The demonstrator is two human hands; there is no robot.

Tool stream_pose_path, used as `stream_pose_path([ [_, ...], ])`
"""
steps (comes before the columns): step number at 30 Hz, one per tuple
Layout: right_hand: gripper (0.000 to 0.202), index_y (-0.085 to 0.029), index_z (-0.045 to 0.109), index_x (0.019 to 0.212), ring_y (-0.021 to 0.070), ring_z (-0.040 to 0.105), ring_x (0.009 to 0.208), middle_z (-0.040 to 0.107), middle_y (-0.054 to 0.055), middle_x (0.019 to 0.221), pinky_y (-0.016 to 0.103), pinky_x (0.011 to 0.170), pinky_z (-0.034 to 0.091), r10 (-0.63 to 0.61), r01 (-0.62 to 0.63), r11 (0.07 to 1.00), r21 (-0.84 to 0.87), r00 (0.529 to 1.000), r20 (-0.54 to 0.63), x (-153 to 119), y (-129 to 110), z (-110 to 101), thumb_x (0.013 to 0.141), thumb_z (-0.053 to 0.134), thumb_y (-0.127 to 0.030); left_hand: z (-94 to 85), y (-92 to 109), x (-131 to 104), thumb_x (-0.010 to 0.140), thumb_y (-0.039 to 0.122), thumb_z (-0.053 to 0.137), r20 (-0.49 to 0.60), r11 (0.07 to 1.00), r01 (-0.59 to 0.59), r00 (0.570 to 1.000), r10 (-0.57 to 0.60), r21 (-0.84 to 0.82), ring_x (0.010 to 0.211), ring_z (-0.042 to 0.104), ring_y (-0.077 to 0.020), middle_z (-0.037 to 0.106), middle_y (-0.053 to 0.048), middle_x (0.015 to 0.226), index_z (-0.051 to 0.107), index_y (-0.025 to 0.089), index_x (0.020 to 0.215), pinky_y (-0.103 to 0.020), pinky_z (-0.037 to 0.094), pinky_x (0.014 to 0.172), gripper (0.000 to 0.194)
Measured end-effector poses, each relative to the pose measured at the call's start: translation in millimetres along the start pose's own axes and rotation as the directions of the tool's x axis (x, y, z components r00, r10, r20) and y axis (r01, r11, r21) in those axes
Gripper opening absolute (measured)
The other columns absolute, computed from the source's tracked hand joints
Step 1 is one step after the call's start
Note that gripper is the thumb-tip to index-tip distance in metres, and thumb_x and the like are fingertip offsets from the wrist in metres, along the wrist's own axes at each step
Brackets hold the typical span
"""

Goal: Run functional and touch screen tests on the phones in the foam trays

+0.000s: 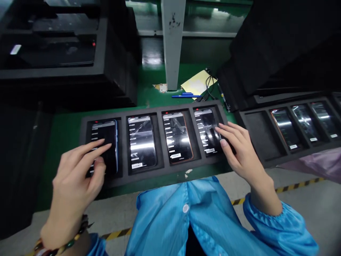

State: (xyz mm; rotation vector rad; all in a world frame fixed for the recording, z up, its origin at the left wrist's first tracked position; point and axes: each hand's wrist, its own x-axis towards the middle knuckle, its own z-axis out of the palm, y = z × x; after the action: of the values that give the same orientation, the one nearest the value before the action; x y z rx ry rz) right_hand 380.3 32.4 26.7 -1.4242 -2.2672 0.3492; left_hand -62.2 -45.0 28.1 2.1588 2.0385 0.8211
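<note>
four smartphones (142, 133) lie in the middle foam tray (124, 142), one to each of its four compartments. the right foam tray (258, 131) shows at least three more smartphones (283, 128), its right end cut off. there are two hands, one left hand (76, 170) and one right hand (242, 153), one beaded bracelet (70, 244), one post (172, 46), one yellow paper (197, 83) and at least one blue pen (183, 96).
</note>
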Motion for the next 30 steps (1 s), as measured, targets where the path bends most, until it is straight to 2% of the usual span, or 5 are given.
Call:
stream_pose_path([
  [8, 0.036, -0.02, 0.077, 0.127, 0.0389, 0.07, 0.123, 0.077, 0.018, 0.125, 0.062, 0.111, 0.056, 0.087, -0.081, 0.98, -0.181, 0.996, 0.026, 94, 31, -20, 0.111, 0.049, -0.036, 3.3, 14, 16, 0.099, 0.026, 0.063, -0.051, 0.999, -0.008, 0.999, 0.005, -0.044, 0.131, 0.068, -0.0347, 0.075, -0.004, 0.139, 0.075, 0.04, 0.135, -0.061, 0.052, 0.118, 0.041],
  [12, 0.021, -0.012, 0.076, 0.105, 0.0458, 0.067, 0.129, 0.075, 0.023, 0.117, 0.07, 0.117, 0.047, 0.256, -0.255, 0.955, -0.151, 0.967, -0.014, 194, 69, 11, 0.103, 0.067, -0.031, 7.0, 29, 22, 0.099, 0.02, 0.063, -0.047, 0.996, -0.079, 0.996, 0.077, -0.05, 0.128, 0.07, -0.0315, 0.076, -0.005, 0.137, 0.075, 0.034, 0.13, -0.057, 0.055, 0.116, 0.036],
  [17, 0.036, -0.002, 0.067, 0.105, 0.0521, 0.041, 0.157, 0.061, 0.032, 0.139, 0.073, 0.126, 0.034, 0.488, -0.448, 0.863, 0.232, 0.858, -0.161, 283, 114, 60, 0.086, 0.09, -0.022, 3.8, 31, 14, 0.099, 0.019, 0.064, -0.044, 0.995, -0.079, 0.996, 0.076, -0.06, 0.127, 0.07, -0.0311, 0.075, -0.005, 0.139, 0.074, 0.033, 0.131, -0.056, 0.056, 0.116, 0.036],
  [23, 0.033, -0.001, 0.065, 0.103, 0.0522, 0.038, 0.159, 0.058, 0.034, 0.139, 0.074, 0.12, 0.041, 0.583, -0.503, 0.78, 0.373, 0.801, -0.139, 312, 128, 77, 0.082, 0.088, -0.011, 2.9, 24, 7, 0.101, 0.022, 0.062, -0.044, 0.998, -0.025, 0.999, 0.023, -0.064, 0.125, 0.071, -0.0312, 0.075, -0.006, 0.136, 0.074, 0.035, 0.128, -0.057, 0.057, 0.113, 0.032],
  [30, 0.024, -0.009, 0.061, 0.087, 0.0384, 0.075, 0.12, 0.066, 0.014, 0.102, 0.059, 0.097, 0.064, 0.584, -0.447, 0.707, 0.548, 0.806, -0.096, 313, 126, 58, 0.082, 0.083, -0.002, 5.8, 19, 11, 0.101, 0.023, 0.063, -0.031, 0.996, -0.035, 0.999, 0.032, -0.083, 0.126, 0.071, -0.031, 0.075, -0.005, 0.137, 0.073, 0.034, 0.128, -0.057, 0.056, 0.115, 0.031],
])
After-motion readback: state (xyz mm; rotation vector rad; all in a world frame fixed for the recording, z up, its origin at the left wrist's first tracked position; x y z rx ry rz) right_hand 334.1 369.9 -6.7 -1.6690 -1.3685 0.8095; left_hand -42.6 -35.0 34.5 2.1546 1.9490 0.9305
